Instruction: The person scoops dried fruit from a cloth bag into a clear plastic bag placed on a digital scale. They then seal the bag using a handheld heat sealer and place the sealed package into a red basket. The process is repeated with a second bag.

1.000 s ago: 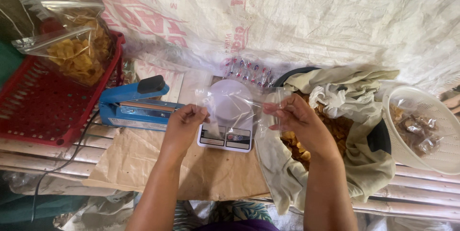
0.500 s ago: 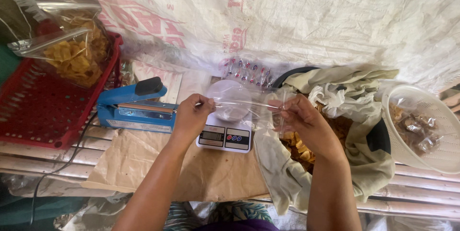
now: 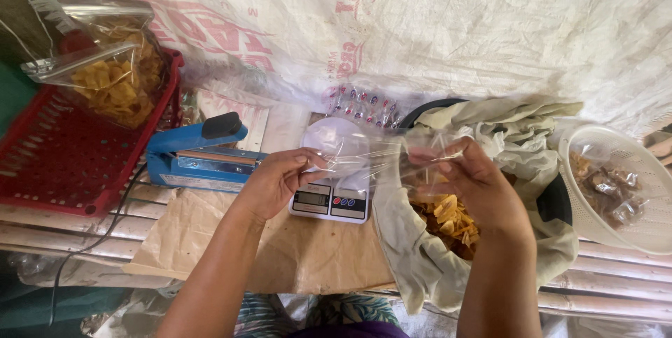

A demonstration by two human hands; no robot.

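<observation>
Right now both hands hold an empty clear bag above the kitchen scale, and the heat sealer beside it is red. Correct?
Not quite. The head view shows the heat sealer is blue; the red thing is the basket further left. The rest holds: left hand and right hand hold the clear bag above the scale.

Both hands – left hand (image 3: 280, 178), right hand (image 3: 476, 184) – stretch a clear plastic bag (image 3: 378, 152) above the digital scale (image 3: 330, 201); blue heat sealer (image 3: 199, 156) left, cloth-lined tub of chips (image 3: 448, 215) right

A red basket (image 3: 63, 163) held a bag of chips (image 3: 112, 75). A blue sealer (image 3: 199, 156) sat beside it.
</observation>
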